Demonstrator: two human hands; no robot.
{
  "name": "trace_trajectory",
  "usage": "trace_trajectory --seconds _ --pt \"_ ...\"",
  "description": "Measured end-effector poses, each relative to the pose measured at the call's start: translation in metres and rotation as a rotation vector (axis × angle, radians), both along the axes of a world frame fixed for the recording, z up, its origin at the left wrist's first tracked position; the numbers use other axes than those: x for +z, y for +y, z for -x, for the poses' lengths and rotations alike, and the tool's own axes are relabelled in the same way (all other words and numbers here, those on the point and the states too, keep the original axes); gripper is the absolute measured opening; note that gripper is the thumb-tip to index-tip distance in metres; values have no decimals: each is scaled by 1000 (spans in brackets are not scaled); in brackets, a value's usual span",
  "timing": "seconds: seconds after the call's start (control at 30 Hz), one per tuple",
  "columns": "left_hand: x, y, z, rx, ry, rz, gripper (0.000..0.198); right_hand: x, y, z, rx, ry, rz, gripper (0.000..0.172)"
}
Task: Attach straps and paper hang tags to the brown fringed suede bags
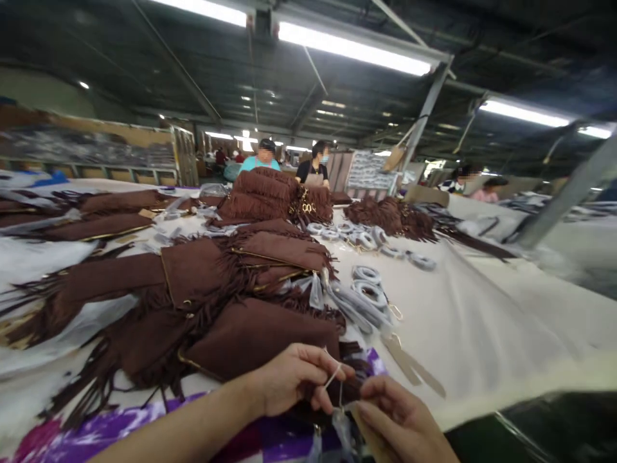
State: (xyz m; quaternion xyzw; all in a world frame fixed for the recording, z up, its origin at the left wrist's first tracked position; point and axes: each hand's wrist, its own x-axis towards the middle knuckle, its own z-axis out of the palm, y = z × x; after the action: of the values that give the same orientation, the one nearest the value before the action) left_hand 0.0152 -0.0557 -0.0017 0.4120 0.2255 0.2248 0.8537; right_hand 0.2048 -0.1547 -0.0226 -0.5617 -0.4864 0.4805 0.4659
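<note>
A thin white string [333,375] is looped over the fingers of my left hand [301,378], which are bent and pinching it. From there the string runs down toward a clear plastic wrapping [341,427]. My right hand [402,418] is closed on a beige tag [370,432] just to the right. Some of its fingertips are hidden behind the tag and the palm. Beyond my left hand lies a brown fringed bag [270,341] with a gold zipper edge. Dark brown material sits beneath both hands, largely covered by them.
More brown fringed bags [193,270] spread over the left of the pale table [501,315], with a tall stack [263,193] behind. Grey wrapped coils [370,294] and loose beige tags [409,366] lie to the right. Purple plastic [120,424] covers the near edge. Co-workers [313,168] are across the table.
</note>
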Motion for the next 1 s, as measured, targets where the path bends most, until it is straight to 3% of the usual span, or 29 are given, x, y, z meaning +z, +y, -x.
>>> trace_trajectory --seconds 0.1,0.27,0.37,0.5,0.63,0.73,0.8,0.9,1.0 --pt "7 0 1 13 57 -43 28 -5 2 9 -102 356 61 41" --pt "9 -9 0 -54 181 -250 42 -14 8 26 -264 444 -74 42" --pt "10 -15 -3 -73 230 -345 46 -19 12 31 -286 373 -171 41" --pt "8 -20 -3 -63 190 -367 45 -21 10 40 -248 264 -159 42" --pt "4 -22 -3 -112 186 -411 46 -17 5 52 -436 -40 -273 47" --pt "2 -23 -7 -17 267 -437 25 -15 5 55 -476 -203 -332 42" --pt "1 -22 -11 63 307 -407 16 -19 7 52 -506 -292 -419 43" --pt "0 -19 -14 147 271 -262 24 -34 8 39 -514 -424 -548 47" --pt "1 -16 -13 208 242 -143 33 -49 7 23 -455 -424 -532 51"
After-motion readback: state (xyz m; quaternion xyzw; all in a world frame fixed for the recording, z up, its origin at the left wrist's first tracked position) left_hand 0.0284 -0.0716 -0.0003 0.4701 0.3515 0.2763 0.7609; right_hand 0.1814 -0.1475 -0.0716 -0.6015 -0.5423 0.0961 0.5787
